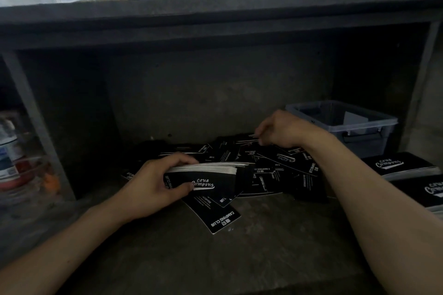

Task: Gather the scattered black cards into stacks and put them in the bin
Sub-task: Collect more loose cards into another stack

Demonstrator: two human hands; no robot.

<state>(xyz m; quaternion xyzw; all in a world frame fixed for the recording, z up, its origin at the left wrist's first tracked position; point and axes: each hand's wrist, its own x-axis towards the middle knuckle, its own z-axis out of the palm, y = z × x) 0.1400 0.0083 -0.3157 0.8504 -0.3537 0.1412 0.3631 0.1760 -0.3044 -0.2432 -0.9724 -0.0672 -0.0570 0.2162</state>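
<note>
My left hand [153, 185] grips a thick stack of black cards [211, 176] with white "Club Camping" print, thumb on its face and fingers over the top edge. Behind and to the right lies a loose heap of scattered black cards [275, 170] on the concrete shelf. My right hand [280, 130] hovers over the back of the heap and pinches a few cards [251, 139] by their edge. A translucent grey plastic bin [335, 115] stands at the back right, just beyond my right hand. One card [220, 219] lies alone nearer to me.
Two tidy stacks of the same cards [405, 166] sit at the right edge, in front of the bin. A concrete ledge [215, 21] overhangs the shelf. Bottles and jars [14, 155], blurred, stand in the left compartment behind a grey post [36, 122].
</note>
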